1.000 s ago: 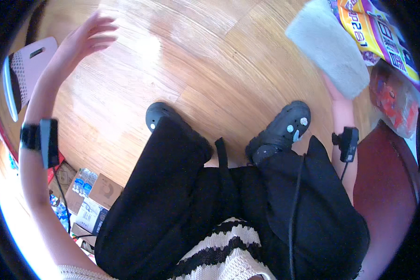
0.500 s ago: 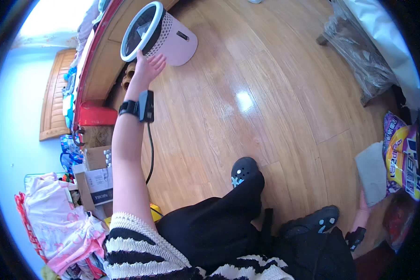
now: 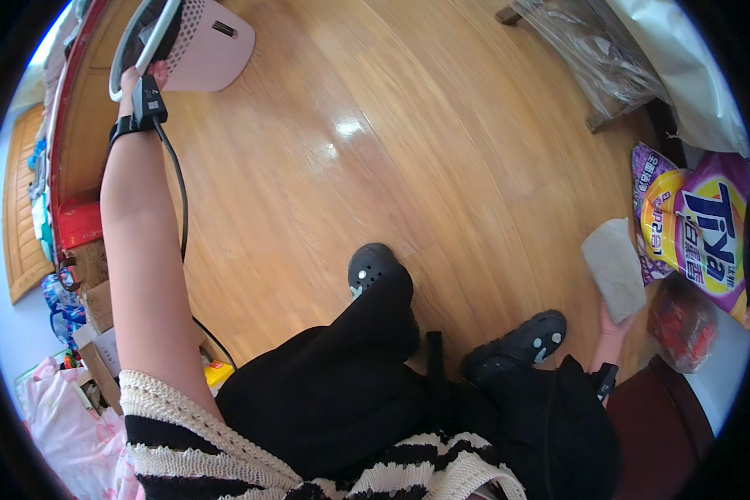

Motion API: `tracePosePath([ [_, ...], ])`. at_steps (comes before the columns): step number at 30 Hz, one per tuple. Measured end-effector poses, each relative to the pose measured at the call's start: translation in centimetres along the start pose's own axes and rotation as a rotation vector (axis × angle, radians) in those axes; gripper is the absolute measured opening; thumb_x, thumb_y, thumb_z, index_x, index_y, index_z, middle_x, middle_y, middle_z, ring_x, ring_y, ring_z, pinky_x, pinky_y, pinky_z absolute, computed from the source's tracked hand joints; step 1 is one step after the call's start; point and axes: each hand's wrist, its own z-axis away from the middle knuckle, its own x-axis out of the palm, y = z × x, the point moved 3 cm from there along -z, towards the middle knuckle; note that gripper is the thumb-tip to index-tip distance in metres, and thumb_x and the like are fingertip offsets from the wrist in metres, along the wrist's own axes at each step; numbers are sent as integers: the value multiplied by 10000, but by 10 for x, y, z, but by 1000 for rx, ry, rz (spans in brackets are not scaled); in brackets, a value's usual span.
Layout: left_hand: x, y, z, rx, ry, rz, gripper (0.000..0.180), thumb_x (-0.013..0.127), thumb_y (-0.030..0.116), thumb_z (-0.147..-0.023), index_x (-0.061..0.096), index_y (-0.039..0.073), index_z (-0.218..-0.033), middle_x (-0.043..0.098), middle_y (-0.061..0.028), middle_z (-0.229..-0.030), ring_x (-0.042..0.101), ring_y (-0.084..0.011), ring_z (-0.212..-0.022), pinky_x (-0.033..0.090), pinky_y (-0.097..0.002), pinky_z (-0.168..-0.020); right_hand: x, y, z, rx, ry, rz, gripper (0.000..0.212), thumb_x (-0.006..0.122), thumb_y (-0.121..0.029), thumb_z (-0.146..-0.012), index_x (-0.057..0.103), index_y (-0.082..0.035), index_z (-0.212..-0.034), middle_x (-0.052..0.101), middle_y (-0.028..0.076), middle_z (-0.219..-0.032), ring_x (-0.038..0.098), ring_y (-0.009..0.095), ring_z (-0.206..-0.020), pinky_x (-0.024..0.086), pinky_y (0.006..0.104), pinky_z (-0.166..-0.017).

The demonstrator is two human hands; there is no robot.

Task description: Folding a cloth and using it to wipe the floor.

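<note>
A pink waste bin with a perforated upper band, a white rim ring and a dark liner leans at the upper left. My left hand is at its near rim, thumb on one side and fingers on the other, closed round it; the wrist device partly covers the grip. At the right, my right hand grips the lower end of a folded grey cloth. The cloth hides most of its fingers.
Large purple and yellow bags stand at the right, by a clear plastic bag with red contents. A plastic-wrapped wooden stand is at the upper right. Cardboard boxes and pink bedding lie left. My shoes rest on the wood floor.
My left hand has gone from spread fingers beside the bin's rim to gripping it. The view has shifted, so bin and floor sit further left. My right hand still has the cloth.
</note>
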Motion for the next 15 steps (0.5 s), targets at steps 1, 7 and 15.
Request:
tracePosePath([
  [1, 0, 12, -7, 30, 12, 17, 394, 440, 242, -918, 375, -14, -1211, 483, -154, -1157, 475, -326, -1101, 432, -502, -896, -7, 1, -1, -53, 183, -13, 435, 433, -313, -922, 476, -43, -1261, 490, 117, -1306, 458, 277, -1197, 343, 421, -1031],
  [7, -10, 2, 1, -148, -135, 231, 471, 509, 94, -844, 337, -90, -1242, 442, -224, -1218, 449, -375, -1132, 431, -473, -949, -24, -14, 5, -172, 498, 88, 435, 426, -306, -924, 473, -35, -1261, 486, 130, -1309, 466, 292, -1193, 348, 444, -1025],
  [15, -15, -34, 121, -679, -254, 585, 517, 466, 46, -866, 278, -43, -1340, 388, -213, -1331, 415, -340, -1219, 396, -464, -1012, 39, 6, -19, -61, 410, 29, 437, 421, -310, -926, 469, -41, -1266, 489, 126, -1303, 460, 294, -1197, 345, 446, -1029],
])
